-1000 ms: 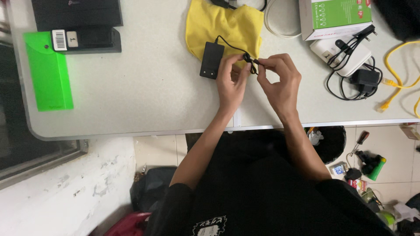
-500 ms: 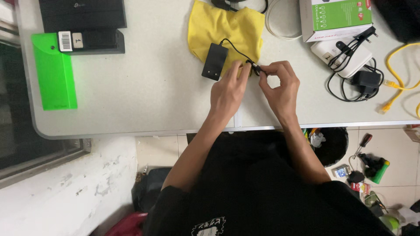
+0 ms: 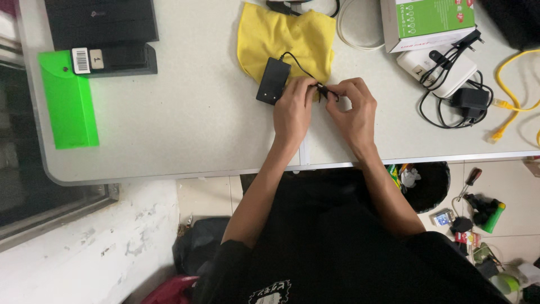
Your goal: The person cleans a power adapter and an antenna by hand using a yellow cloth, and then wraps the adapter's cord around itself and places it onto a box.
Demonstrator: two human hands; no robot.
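Matt black plastic adapter [image 3: 273, 80] on soft yellow cloth [image 3: 284, 35].

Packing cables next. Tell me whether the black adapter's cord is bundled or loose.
Partly bundled: both hands' fingers pinch gathered cord; a loose run curves back to the black adapter.

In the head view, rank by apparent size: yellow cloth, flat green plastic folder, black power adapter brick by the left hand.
1. Yellow cloth and flat green plastic folder: they look alike in area, so no ranking between them.
2. Black power adapter brick: clearly smallest.
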